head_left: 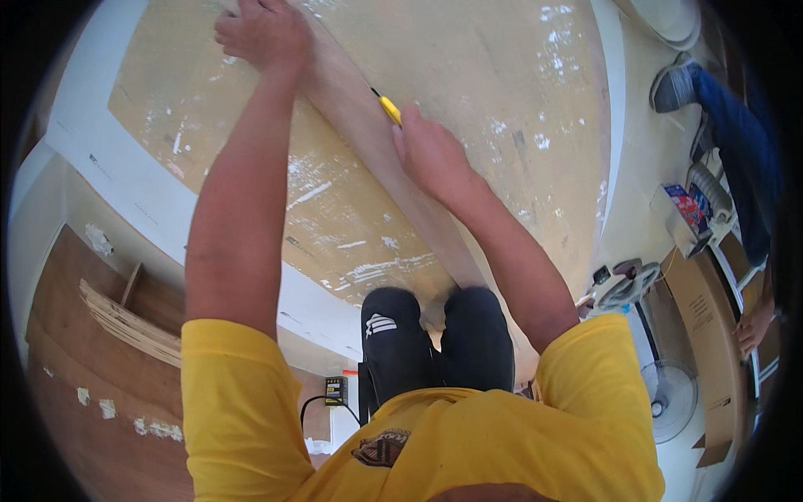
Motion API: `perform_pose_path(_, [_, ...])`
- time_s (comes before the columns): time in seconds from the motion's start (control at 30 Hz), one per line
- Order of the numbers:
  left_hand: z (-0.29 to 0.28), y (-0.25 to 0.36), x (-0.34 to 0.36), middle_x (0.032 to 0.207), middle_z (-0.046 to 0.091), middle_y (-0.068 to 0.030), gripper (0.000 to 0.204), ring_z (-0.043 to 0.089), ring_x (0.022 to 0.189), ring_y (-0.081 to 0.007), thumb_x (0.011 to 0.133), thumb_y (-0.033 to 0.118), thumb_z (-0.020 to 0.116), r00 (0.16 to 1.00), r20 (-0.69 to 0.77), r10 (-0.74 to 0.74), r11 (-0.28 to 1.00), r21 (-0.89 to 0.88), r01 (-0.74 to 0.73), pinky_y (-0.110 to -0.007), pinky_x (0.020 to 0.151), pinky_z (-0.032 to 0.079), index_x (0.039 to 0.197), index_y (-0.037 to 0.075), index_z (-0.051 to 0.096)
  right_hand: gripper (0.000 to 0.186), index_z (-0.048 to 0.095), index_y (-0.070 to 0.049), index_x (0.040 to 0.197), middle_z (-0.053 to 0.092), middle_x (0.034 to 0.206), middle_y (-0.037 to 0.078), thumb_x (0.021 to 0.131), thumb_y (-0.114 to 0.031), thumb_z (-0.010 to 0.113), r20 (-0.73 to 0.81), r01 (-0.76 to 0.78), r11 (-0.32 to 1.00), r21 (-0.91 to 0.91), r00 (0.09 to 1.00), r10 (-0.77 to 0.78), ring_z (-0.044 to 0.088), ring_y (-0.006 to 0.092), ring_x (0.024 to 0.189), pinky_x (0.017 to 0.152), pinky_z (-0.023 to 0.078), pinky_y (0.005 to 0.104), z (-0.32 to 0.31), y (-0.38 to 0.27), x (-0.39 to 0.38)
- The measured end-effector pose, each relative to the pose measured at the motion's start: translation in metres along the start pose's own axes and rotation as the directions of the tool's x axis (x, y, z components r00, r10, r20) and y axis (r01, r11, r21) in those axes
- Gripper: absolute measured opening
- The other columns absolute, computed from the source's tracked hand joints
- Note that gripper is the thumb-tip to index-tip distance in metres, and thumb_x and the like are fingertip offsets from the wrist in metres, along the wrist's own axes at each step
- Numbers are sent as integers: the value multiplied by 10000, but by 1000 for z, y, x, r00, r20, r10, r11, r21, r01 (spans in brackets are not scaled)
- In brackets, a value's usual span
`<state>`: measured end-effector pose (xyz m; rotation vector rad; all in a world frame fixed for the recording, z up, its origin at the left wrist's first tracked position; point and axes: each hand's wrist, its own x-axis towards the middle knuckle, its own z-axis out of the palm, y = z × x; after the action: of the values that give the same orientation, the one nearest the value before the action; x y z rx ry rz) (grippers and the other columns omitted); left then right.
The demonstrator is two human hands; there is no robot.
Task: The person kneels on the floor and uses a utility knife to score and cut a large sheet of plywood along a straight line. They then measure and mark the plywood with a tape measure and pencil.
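The right hand (435, 155) is grasping one yellow utility knife (390, 110), apparently cutting along the edge of one long brown strip (355, 130). The left hand (266, 33), curled, is pressing the strip's far end; I cannot tell whether it's gripping. Drawing the blade (375, 92) onward calls for straight guiding. One scuffed tan worktop (468, 75) is lying beneath.

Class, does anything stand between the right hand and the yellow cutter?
Nothing visible does: the right hand holds the yellow cutter, beside the long pale strip. The left hand is farther up the strip, apart from the cutter.
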<state>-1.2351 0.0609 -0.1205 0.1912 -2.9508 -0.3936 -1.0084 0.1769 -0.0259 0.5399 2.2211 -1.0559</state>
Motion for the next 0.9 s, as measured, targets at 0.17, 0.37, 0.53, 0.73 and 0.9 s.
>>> perform_pose_path(0.17, [3,1,-2,1202,571,-257,411,531,1132,-411,997,329,502,983,-158,89,996,30,-86,-501,981,425,1336,123,608,249,432,7,1021,640,776,288,1008,-234,491,80,-123,991,-52,989,127,628,494,754,672,489,582,21,45,-69])
perform_pose_path(0.37, [2,-2,3,1164,589,-262,424,564,1094,-413,1004,357,479,992,-102,73,994,89,-64,-497,951,458,1349,144,602,223,428,-5,987,638,727,259,1006,-213,505,66,-141,986,-90,987,147,630,477,678,614,493,571,50,95,-140])
perform_pose_path(0.53, [1,0,2,1176,589,-267,426,566,1106,-420,1008,370,464,996,-74,47,997,56,-43,-499,949,463,1352,158,600,213,429,-11,969,643,747,250,1002,-203,517,77,-185,975,-120,978,195,633,461,674,597,499,550,70,127,-183])
perform_pose_path(0.73, [0,-2,4,1200,586,-264,428,573,1102,-424,1008,380,456,994,-81,79,995,60,-74,-505,951,468,1357,174,594,229,453,-21,990,666,834,245,1010,-245,494,150,-285,943,-170,938,311,663,439,757,678,533,522,80,147,-217])
perform_pose_path(0.9, [1,-1,5,1212,584,-250,433,557,1135,-418,1009,392,452,999,-28,21,998,63,-19,-504,972,457,1376,197,574,231,450,-36,976,672,868,238,1009,-259,500,144,-268,940,-212,943,301,672,423,743,647,543,510,87,160,-227])
